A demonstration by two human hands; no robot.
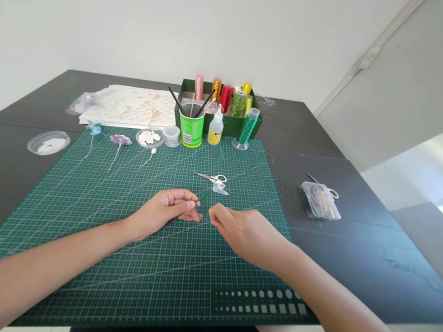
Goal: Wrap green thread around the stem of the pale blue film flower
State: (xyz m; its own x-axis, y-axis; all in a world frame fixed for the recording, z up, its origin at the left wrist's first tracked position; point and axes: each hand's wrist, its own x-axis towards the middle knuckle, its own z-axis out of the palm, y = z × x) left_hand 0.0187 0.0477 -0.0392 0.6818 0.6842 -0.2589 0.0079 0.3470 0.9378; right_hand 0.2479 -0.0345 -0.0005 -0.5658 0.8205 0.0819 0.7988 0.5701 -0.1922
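Note:
My left hand [173, 207] pinches a thin green stem [202, 196] between thumb and forefinger. The stem slants up to the right and ends in a small pale bluish-white flower [220, 188]. Close beside it on the right, my right hand [240, 229] is closed with the fingers curled under; what they hold, if anything, is hidden. Just beyond the flower a pair of small scissors [212, 177] with white handles lies on the green cutting mat [137, 270], partly overlapped by the flower in view.
At the back stand a green box [231, 128] of thread spools, a green can [190, 130] with brushes, a glue bottle [215, 128] and a green thread spool [247, 128]. Blue [93, 128] and purple [121, 140] flowers lie left. A clear plastic box [320, 200] sits right.

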